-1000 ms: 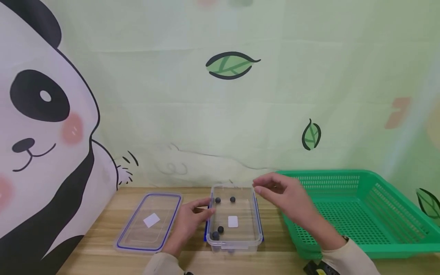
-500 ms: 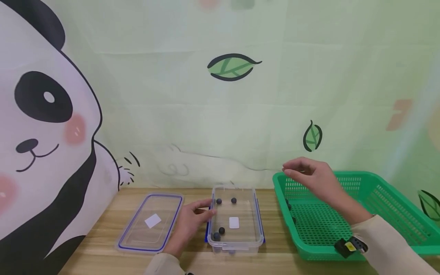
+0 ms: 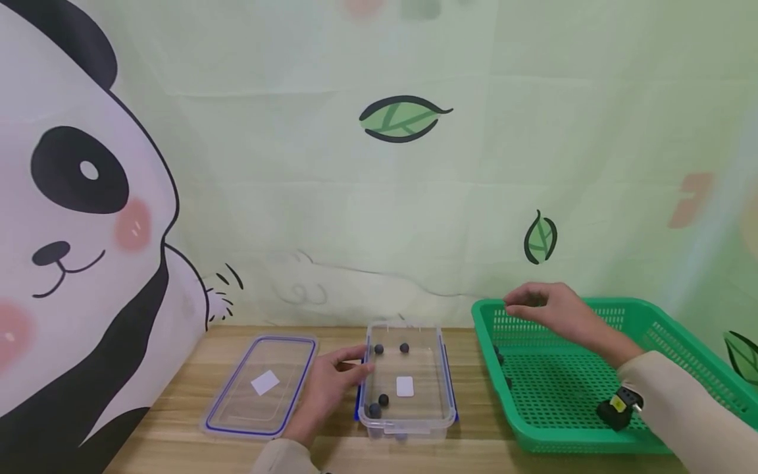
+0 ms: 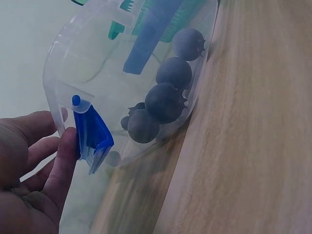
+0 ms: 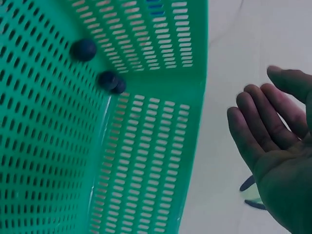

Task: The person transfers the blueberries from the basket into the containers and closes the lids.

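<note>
Your right grip (image 3: 553, 308) was empty and parted, your left grip (image 3: 326, 384) loosely touched the clear box (image 3: 414, 423), and the berries (image 4: 165, 102) seemed light, soft-skinned, best pinched around their sides.

On this table there is one clear box (image 3: 408, 421), one lid (image 3: 269, 359) at its nine o'clock, one green basket (image 3: 568, 444) at three, two white squares (image 3: 405, 386), one left hand (image 3: 327, 388), one right hand (image 3: 565, 316), and three blueberries (image 5: 83, 49) visible in the basket.
</note>
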{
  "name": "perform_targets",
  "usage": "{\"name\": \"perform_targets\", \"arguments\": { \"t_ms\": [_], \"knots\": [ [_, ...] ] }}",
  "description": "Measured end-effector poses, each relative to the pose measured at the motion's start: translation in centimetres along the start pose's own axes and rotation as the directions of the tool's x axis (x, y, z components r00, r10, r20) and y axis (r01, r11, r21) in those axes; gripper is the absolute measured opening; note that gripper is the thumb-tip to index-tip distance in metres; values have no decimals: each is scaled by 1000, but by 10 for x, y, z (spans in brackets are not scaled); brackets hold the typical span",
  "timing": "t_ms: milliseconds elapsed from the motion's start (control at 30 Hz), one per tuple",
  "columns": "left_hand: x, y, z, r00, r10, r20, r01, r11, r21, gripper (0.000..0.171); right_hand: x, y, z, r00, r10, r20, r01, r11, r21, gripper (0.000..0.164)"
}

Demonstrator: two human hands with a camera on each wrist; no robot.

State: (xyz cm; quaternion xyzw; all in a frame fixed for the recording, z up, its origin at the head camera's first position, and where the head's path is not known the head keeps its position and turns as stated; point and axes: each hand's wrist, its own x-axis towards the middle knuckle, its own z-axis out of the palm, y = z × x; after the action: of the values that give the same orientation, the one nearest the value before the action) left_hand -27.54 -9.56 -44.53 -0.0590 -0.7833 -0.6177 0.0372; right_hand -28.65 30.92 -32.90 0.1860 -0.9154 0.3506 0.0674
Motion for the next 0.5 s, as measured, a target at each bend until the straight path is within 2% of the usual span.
{"name": "perform_targets", "arguments": {
  "t_ms": [267, 500],
  "knots": [
    [0, -1, 0, 1000, 3, -3, -3, 1000, 6, 42, 0, 26, 2, 990, 20, 141, -25, 999, 36, 33],
    [0, -1, 0, 1000, 8, -7, -8, 1000, 6, 41, -4, 49, 14, 965, -13, 261, -9, 997, 82, 29]
  ]
}}
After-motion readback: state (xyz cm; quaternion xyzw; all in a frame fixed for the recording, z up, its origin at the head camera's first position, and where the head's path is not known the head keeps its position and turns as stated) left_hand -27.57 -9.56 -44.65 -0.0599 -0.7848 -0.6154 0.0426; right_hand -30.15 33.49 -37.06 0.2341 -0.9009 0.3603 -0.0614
